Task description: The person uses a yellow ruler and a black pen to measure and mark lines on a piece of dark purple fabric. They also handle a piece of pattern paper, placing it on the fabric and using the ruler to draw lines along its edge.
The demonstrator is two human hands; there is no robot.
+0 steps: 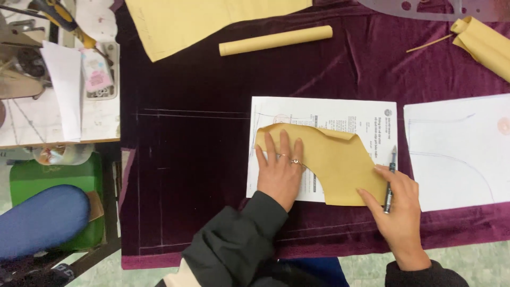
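Observation:
A curved yellow-brown paper pattern piece [340, 165] lies on a printed white sheet [324, 114], which rests on dark purple velvet cloth [196, 159]. My left hand [280, 167], with rings on two fingers, presses flat on the left end of the pattern piece. At the piece's lower right edge, my right hand [397, 210] grips a dark pen [390, 180] with its tip pointing up along that edge. Chalk lines are drawn on the velvet to the left.
A rolled yellow paper tube [276, 41] and a large yellow paper sheet [196, 18] lie at the back. Another white sheet [459, 151] with drawn curves sits right. Folded yellow paper [486, 45] is at the top right. A cluttered side table [58, 79] stands left.

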